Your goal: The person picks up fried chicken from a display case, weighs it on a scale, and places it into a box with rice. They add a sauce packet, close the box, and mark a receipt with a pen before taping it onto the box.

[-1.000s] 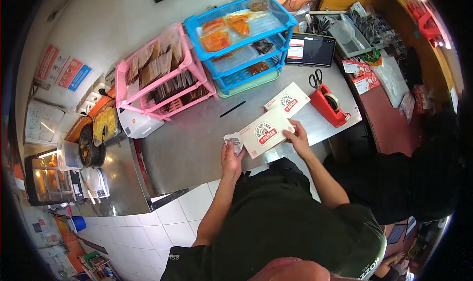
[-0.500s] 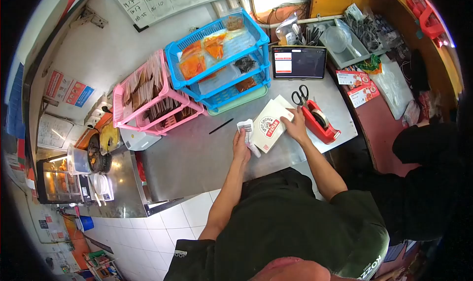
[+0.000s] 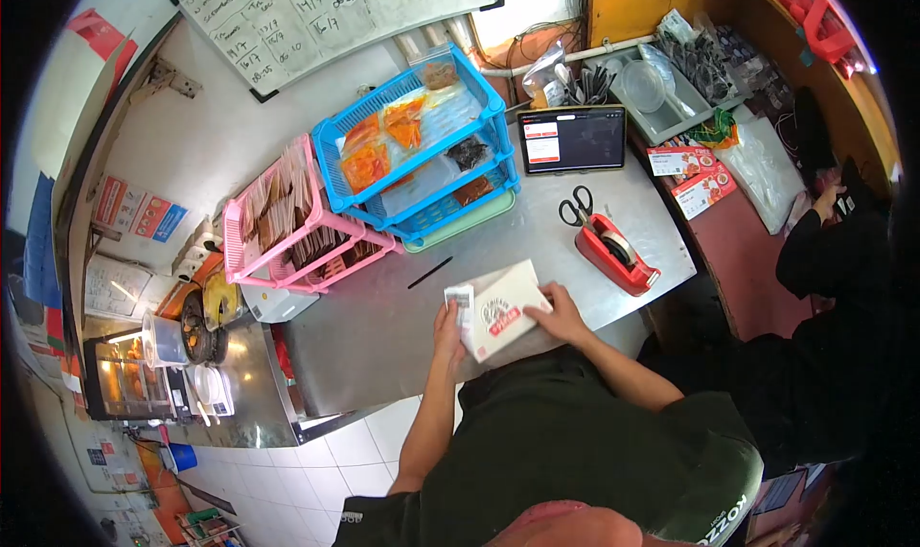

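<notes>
A white food box [image 3: 515, 293] with a round chicken logo and red lettering is held low over the front of the metal counter. My right hand [image 3: 563, 317] grips its right edge, fingers closed. On the opposite side, my left hand [image 3: 448, 333] pinches a printed paper receipt [image 3: 460, 302] up against the box. The receipt partly overlaps the box's left edge. Beyond them on the counter lies a black pen [image 3: 430, 273]. To the right stand a red tape dispenser [image 3: 616, 256] and black-handled scissors [image 3: 576, 207].
A pink rack [image 3: 311, 231] of packets and blue stacked baskets [image 3: 417, 144] with orange-filled bags stand at the back left. Behind the scissors sits a tablet [image 3: 572, 139]. A grey tray [image 3: 661, 101] holds utensils. Another person's dark sleeve [image 3: 815, 250] is at the right.
Both hands have drawn the box and receipt closer to my body and slightly left. The receipt now rests against the box. My view has tilted slightly upward.
</notes>
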The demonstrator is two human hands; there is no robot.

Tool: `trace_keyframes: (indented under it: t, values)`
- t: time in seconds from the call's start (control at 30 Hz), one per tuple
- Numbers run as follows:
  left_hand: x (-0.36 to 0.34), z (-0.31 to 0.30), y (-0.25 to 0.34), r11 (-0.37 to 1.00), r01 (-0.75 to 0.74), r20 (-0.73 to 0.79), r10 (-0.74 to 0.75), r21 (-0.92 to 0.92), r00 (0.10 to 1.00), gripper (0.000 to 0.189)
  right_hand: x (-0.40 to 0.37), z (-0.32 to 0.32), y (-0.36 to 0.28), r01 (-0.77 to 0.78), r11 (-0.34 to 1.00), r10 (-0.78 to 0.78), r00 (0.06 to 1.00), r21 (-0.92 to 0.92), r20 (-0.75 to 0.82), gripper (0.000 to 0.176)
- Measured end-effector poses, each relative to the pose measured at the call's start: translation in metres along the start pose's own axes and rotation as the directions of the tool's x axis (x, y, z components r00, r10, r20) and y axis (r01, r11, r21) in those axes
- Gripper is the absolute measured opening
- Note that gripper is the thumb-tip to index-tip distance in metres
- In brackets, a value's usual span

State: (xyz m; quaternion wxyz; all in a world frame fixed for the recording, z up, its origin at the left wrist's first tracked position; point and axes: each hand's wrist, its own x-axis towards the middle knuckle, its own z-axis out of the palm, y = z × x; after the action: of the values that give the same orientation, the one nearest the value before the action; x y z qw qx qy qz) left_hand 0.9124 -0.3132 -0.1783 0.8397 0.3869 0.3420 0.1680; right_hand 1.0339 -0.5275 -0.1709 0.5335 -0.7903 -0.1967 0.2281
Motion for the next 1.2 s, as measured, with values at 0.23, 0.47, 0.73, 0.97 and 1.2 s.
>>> trace_keyframes:
  t: [0.23, 0.47, 0.73, 0.97, 1.2]
  values:
    - [-0.017, 0.024, 0.022, 0.998, 0.032, -0.043, -0.03, 0.062, 0.999, 0.024, -0.023, -0.01, -0.016, -0.07, 0.994, 0.064, 0.995, 0.087, 0.073, 0.067]
    - [0.014, 0.039, 0.04, 0.984, 0.028, 0.062, -0.039, 0.179, 0.997, 0.023, -0.022, -0.012, -0.031, -0.039, 0.999, 0.04, 0.998, -0.031, 0.047, 0.076]
    - [-0.018, 0.052, 0.055, 0.871, -0.255, 0.073, 0.248, 0.421, 0.966, 0.026, -0.029, -0.096, -0.042, 0.202, 0.874, -0.371, 0.865, -0.442, -0.339, 0.043]
    - [-0.042, 0.073, 0.033, 0.875, -0.245, 0.213, 0.168, 0.417, 0.963, 0.021, -0.006, -0.203, -0.001, -0.454, 0.742, 0.37, 0.891, -0.494, -0.262, 0.035]
    - [-0.021, 0.054, 0.021, 0.719, -0.247, 0.377, -0.023, 0.65, 0.926, 0.035, 0.014, -0.22, 0.026, -0.384, 0.842, 0.4, 0.916, -0.379, -0.039, 0.026]
